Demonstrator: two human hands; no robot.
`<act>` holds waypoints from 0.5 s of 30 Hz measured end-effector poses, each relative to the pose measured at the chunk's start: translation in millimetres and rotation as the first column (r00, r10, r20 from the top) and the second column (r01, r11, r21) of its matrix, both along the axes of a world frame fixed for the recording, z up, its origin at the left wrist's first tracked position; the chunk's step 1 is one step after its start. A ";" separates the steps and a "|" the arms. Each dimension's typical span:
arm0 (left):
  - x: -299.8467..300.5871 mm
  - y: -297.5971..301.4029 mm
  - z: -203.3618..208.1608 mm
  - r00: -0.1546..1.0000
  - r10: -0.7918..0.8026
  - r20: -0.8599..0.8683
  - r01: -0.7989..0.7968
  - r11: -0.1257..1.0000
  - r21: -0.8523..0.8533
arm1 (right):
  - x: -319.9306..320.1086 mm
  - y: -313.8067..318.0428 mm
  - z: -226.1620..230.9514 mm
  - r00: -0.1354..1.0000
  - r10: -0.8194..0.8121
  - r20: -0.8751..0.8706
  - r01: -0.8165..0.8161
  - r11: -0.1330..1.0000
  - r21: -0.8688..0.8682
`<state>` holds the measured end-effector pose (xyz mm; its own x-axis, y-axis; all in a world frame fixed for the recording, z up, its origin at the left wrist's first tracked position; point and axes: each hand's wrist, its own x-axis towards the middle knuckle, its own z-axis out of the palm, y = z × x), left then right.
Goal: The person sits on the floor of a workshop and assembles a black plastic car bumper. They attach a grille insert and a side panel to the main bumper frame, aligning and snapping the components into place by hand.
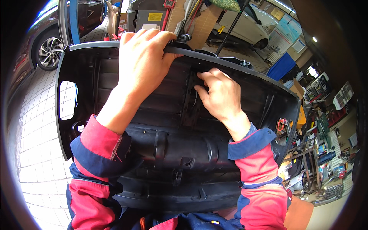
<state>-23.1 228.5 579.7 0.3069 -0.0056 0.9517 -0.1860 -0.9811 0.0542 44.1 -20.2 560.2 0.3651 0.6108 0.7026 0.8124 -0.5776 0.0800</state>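
A large black car body panel point(176, 149) fills the middle, its ribbed inner side facing me. My left hand point(142, 57) is closed over the panel's far rim, fingers hooked across the top and thumb bent along the inside. To its right, just below that rim, my right hand point(220, 94) has bent fingers against a dark upright strip point(190, 96) on the inner face. Its thumb and forefinger are curled toward each other; whatever lies between them is too dark to make out. An oblong cutout point(68, 99) pierces the panel's left end.
A dark car point(50, 46) stands at the far left beside a blue post point(74, 23). Behind the rim are cardboard point(203, 23) and a grey machine point(149, 19). A white car point(245, 28) is farther back. Tools and parts point(326, 153) clutter the right side.
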 end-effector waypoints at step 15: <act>1.9 2.3 1.6 1.000 -0.006 0.014 0.006 1.000 0.000 | -5.5 0.3 1.7 0.994 0.022 -0.105 -0.019 0.999 0.033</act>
<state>-21.2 230.8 581.2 0.2935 -0.0072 0.9559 -0.1922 -0.9800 0.0516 38.6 -19.9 561.9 0.4261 0.5965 0.6801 0.8269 -0.5617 -0.0254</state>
